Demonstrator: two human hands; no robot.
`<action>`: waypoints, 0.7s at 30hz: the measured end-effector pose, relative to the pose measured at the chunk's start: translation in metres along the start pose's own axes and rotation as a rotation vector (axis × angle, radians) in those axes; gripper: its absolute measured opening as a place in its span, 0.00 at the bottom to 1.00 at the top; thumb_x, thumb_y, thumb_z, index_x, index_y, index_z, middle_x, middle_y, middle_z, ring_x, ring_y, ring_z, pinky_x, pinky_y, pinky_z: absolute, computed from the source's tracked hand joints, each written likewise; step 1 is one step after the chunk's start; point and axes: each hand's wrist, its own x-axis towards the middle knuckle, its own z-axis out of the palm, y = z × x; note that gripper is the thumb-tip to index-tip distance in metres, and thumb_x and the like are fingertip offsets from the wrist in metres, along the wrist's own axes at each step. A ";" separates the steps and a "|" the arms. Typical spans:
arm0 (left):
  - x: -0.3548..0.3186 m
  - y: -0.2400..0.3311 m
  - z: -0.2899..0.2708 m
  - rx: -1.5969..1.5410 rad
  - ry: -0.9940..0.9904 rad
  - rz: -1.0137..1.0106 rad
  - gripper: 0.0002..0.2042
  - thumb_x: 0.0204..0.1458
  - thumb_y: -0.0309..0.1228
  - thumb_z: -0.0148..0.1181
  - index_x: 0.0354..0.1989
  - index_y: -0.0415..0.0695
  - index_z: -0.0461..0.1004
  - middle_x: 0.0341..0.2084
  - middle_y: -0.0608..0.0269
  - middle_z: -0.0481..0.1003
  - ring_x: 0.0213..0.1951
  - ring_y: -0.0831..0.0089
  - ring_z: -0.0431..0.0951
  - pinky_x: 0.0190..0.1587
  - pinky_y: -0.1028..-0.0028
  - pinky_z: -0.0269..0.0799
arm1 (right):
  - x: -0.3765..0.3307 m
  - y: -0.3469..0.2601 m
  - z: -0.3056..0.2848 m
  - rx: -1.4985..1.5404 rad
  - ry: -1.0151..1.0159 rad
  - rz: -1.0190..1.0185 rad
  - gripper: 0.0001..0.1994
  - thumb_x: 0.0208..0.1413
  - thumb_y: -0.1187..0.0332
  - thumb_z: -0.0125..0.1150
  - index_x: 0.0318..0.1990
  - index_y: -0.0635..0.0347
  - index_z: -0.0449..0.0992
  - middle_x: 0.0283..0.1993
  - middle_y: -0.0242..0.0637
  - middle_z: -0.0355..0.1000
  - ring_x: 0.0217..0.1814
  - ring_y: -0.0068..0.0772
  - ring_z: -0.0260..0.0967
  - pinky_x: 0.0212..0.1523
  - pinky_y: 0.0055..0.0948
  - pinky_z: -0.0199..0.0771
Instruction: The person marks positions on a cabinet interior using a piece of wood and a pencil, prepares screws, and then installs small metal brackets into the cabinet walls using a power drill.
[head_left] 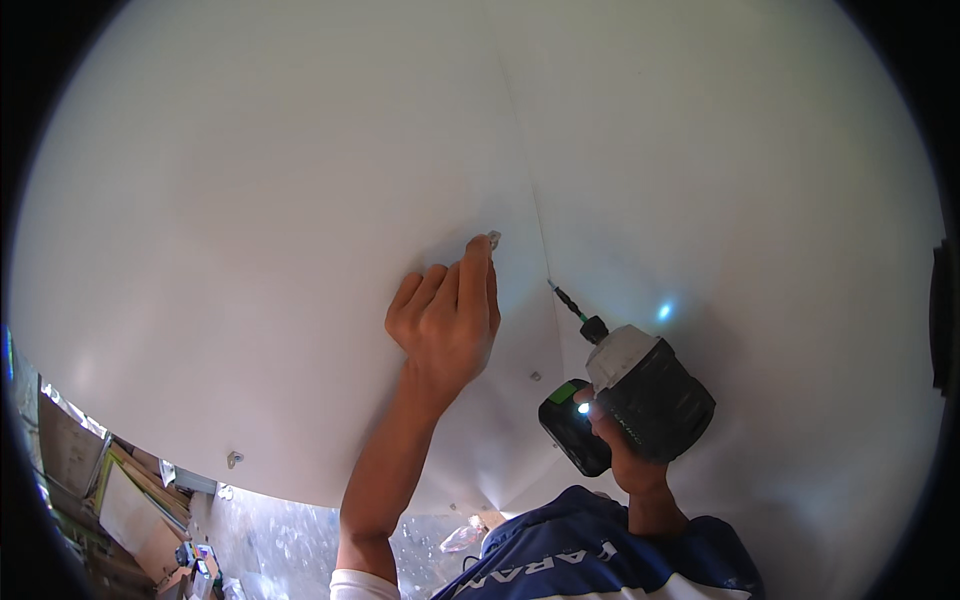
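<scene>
My left hand is raised against a large white panel. Its thumb and forefinger pinch a small metal bracket to the surface, close to a thin seam; the fingers hide part of it. To the right, my right hand grips a cordless drill driver, black and grey with a green-marked battery. A long bit points up and left from its chuck. The bit's tip is near the seam, apart from the bracket; whether a screw sits on it is too small to tell.
Other small brackets are on the white surface, one below the driver's bit and one at the lower left. Boards lean at the lower left beside a speckled floor. A clear plastic bag lies below.
</scene>
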 end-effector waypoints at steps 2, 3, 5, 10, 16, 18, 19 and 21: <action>0.004 -0.002 0.005 0.069 -0.032 0.025 0.07 0.48 0.21 0.69 0.36 0.42 0.80 0.09 0.74 0.65 0.11 0.82 0.57 0.18 0.78 0.49 | 0.002 0.000 -0.007 -0.119 -0.032 -0.039 0.13 0.54 0.75 0.68 0.47 0.60 0.80 0.44 0.34 0.80 0.46 0.31 0.77 0.49 0.30 0.74; 0.006 -0.003 0.005 0.102 -0.023 0.046 0.07 0.48 0.21 0.69 0.35 0.42 0.81 0.08 0.74 0.65 0.12 0.82 0.57 0.18 0.78 0.49 | 0.003 -0.001 -0.011 -0.128 -0.073 -0.032 0.13 0.53 0.75 0.69 0.47 0.59 0.80 0.45 0.33 0.80 0.46 0.32 0.77 0.49 0.30 0.74; 0.009 -0.001 0.003 0.128 -0.026 0.070 0.07 0.47 0.21 0.70 0.34 0.42 0.81 0.08 0.74 0.65 0.12 0.82 0.58 0.18 0.77 0.50 | 0.004 -0.001 -0.015 -0.133 -0.111 -0.012 0.13 0.53 0.74 0.69 0.47 0.59 0.81 0.46 0.33 0.80 0.47 0.34 0.77 0.50 0.31 0.74; 0.022 0.008 -0.010 0.118 -0.041 0.094 0.08 0.45 0.20 0.71 0.34 0.41 0.82 0.10 0.73 0.67 0.12 0.81 0.59 0.19 0.78 0.51 | 0.014 -0.004 -0.021 0.056 -0.085 -0.079 0.11 0.56 0.79 0.64 0.47 0.64 0.78 0.43 0.36 0.79 0.46 0.30 0.77 0.49 0.29 0.76; 0.026 0.009 -0.013 0.118 0.009 0.102 0.06 0.46 0.20 0.69 0.33 0.39 0.81 0.09 0.74 0.59 0.12 0.80 0.54 0.19 0.76 0.45 | 0.018 -0.004 -0.032 -0.190 -0.150 -0.257 0.13 0.55 0.78 0.65 0.48 0.60 0.81 0.46 0.37 0.79 0.49 0.33 0.77 0.55 0.34 0.73; 0.025 0.010 -0.012 0.120 0.003 0.095 0.06 0.46 0.20 0.69 0.33 0.39 0.82 0.09 0.74 0.59 0.12 0.80 0.54 0.19 0.76 0.45 | 0.017 -0.006 -0.039 -0.448 -0.188 -0.375 0.13 0.56 0.76 0.64 0.49 0.57 0.82 0.48 0.37 0.79 0.51 0.33 0.76 0.59 0.35 0.70; 0.025 0.011 -0.012 0.124 0.000 0.094 0.06 0.46 0.20 0.69 0.33 0.39 0.82 0.09 0.74 0.59 0.12 0.80 0.54 0.19 0.76 0.45 | 0.016 -0.006 -0.041 -0.702 -0.220 -0.497 0.14 0.56 0.74 0.64 0.50 0.54 0.82 0.50 0.37 0.79 0.54 0.34 0.75 0.62 0.37 0.67; 0.026 0.014 -0.017 0.134 -0.044 0.089 0.07 0.46 0.20 0.70 0.34 0.38 0.81 0.11 0.73 0.65 0.13 0.81 0.57 0.19 0.77 0.48 | 0.015 -0.003 -0.042 -0.626 -0.206 -0.439 0.14 0.57 0.72 0.63 0.50 0.51 0.82 0.51 0.37 0.78 0.56 0.34 0.73 0.64 0.37 0.65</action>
